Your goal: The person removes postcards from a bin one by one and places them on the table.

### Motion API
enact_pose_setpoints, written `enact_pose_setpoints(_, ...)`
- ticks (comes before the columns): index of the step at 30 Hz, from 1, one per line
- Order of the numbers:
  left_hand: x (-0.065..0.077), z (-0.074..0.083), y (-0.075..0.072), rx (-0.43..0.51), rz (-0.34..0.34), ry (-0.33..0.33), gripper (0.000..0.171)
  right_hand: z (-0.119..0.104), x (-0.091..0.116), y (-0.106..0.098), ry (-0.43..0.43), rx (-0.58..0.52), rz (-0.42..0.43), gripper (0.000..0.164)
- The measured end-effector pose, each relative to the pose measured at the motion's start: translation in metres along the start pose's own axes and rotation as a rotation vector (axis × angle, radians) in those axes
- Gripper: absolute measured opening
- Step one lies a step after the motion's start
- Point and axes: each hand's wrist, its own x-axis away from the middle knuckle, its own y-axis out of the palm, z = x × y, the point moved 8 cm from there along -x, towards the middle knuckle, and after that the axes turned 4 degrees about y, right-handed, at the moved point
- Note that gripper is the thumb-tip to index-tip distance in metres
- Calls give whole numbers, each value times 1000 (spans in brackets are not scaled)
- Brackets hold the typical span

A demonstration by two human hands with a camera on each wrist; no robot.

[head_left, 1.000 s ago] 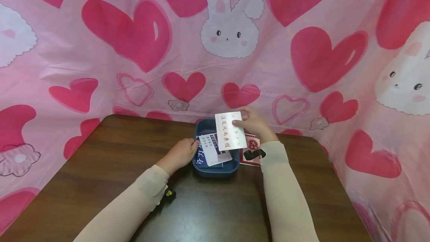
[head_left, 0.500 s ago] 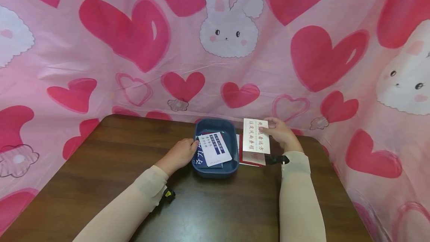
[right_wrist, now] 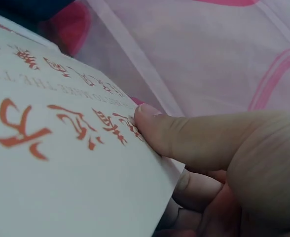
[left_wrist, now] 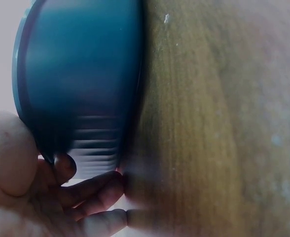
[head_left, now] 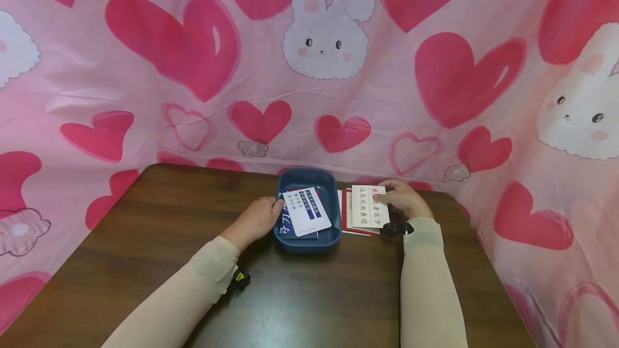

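A blue plastic basin (head_left: 333, 203) holds several cards, with a white card (head_left: 307, 222) bearing dark blue blocks of print on top of a blue one (head_left: 285, 219). My left hand (head_left: 256, 222) holds the basin's left side, and in the left wrist view its curled fingers (left_wrist: 98, 195) lie against the outer wall. Between thumb and fingers my right hand (head_left: 403, 197) pinches a white card with red characters (head_left: 367, 208), to the right of the basin. Beneath that card, red and white cards (head_left: 347, 214) lie on the table, partly hidden. The right wrist view shows the thumb (right_wrist: 184, 136) flat on the card's edge.
The brown wooden table (head_left: 309, 294) extends in front of and to both sides of the basin. A pink cloth (head_left: 271, 69) with hearts and rabbits hangs directly behind the table and along its sides.
My right hand has carried the red-lettered card from above the basin to the right, then lowered it over the cards on the table. My left hand has stayed at the basin.
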Motion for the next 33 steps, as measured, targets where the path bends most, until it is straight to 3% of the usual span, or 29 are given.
enact_pose_setpoints(12, 1, 1, -3, 4, -4, -9, 57, 1, -9, 2, 54, 224, 60, 66)
enact_pose_setpoints(21, 0, 1, -1, 0, -12, -7, 58, -7, -10, 3, 34, 413, 159, 64)
enact_pose_setpoints(33, 0, 0, -1, 8, -16, -6, 58, -15, -4, 9, 38, 559, 203, 67)
